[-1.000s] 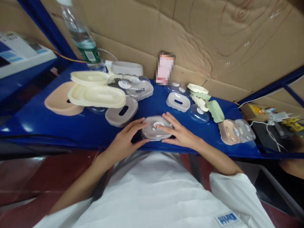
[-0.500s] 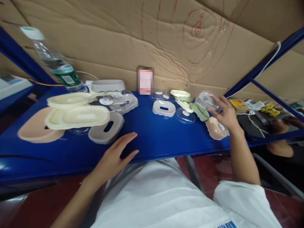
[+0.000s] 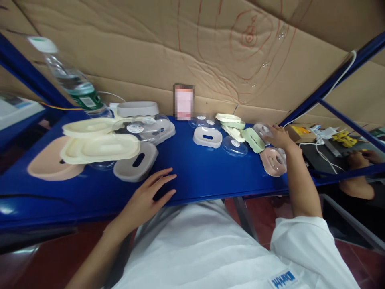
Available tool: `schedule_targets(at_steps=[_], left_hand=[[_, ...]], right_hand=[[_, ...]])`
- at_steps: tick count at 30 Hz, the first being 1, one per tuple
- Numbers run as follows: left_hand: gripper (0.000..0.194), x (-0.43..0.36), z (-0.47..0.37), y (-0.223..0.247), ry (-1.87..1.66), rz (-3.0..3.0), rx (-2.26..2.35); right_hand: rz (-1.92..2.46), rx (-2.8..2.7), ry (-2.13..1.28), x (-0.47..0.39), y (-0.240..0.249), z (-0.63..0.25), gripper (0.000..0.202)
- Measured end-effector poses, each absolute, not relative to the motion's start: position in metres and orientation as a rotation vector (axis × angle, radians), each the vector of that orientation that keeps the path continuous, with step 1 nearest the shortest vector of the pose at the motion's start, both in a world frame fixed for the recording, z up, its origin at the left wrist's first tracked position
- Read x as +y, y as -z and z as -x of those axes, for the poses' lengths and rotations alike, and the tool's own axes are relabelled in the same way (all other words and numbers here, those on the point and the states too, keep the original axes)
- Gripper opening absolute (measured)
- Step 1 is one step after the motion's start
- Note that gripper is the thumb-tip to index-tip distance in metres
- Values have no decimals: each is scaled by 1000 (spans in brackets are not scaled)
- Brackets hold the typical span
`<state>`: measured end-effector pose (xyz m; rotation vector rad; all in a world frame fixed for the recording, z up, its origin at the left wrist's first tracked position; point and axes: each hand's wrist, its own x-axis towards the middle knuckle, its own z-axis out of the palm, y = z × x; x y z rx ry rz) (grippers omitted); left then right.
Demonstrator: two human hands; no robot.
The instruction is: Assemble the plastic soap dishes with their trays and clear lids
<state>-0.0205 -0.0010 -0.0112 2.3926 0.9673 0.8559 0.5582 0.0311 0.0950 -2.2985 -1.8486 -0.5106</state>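
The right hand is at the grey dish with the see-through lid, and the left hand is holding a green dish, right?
Not quite: the left hand is empty, near a slotted grey dish, as the head view shows. The right hand is at the grey dish with the see-through lid.

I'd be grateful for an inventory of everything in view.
Covered dish: one, grey, clear lid, back right
Other grey dishes: at least four, grey, left and centre
Cream trays: at least four, cream, left and right
Green dishes: at least two, green, right
Peach dishes: two, peach, left and right
Clear lids: several, transparent, left, centre, right
Bottle: one, clear, green label, back left
Pixelated panel: one, pinkish, back centre
Table: one, blue, under dishes
Cardboard wall: one, brown, behind table
Box: one, brown and yellow, right
Co-worker: one, dark clothing, far right
Left hand: one, bare, table's front edge
Right hand: one, bare, at covered dish
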Motion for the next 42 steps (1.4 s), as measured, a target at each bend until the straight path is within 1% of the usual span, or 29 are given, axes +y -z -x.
schedule_targets(at_steps=[4,6,8,10,13,15,17,19,22,24,25,27,29,32,34,37,40,42], left_hand=[[40,-1,20,10,-826,-2391,947],[40,-1,20,10,-830,-2404,932],[39,-1,19,9,-831,-2398,931],[40,-2,19,7,-820,-2378,941],[48,-3,18,5,-764,-2373,987],[56,-3,17,4,-718,-2389,1019],[60,-4,17,5,-714,-2403,1036],[60,-5,17,6,-732,-2416,1039],[59,-6,16,8,-756,-2459,1023],[59,-5,15,10,-766,-2511,1002],[59,-5,14,11,-776,-2542,986],[54,-3,13,14,-813,-2596,945],[40,-2,13,17,-902,-2615,922],[23,-3,13,19,-1035,-2587,967],[21,-5,13,17,-1112,-2534,1038],[21,-9,10,10,-1278,-2398,1168],[22,-10,5,2,-1388,-2342,1226],[23,-7,2,-3,-1389,-2396,1233]], right_hand=[[1972,-2080,374,25,-102,-480,48],[1820,-2254,281,27,-91,-430,50],[1686,-2402,249,32,-74,-384,57],[1585,-2504,209,39,-55,-349,58],[1432,-2585,63,46,-43,-322,47],[1241,-2651,-66,53,-51,-317,45],[1129,-2670,-104,66,-72,-320,47],[1293,-2596,17,86,-98,-329,47],[1875,-2408,281,123,-125,-352,44],[2218,-2324,325,142,-129,-366,46],[2323,-2305,315,148,-127,-371,46],[2399,-2293,312,147,-121,-375,41],[2253,-2305,406,132,-112,-371,40],[1900,-2350,542,91,-99,-354,44],[1674,-2432,525,62,-89,-338,44],[1387,-2574,392,30,-67,-310,39],[1235,-2648,211,15,-42,-283,37],[1144,-2656,104,9,-27,-269,40]])
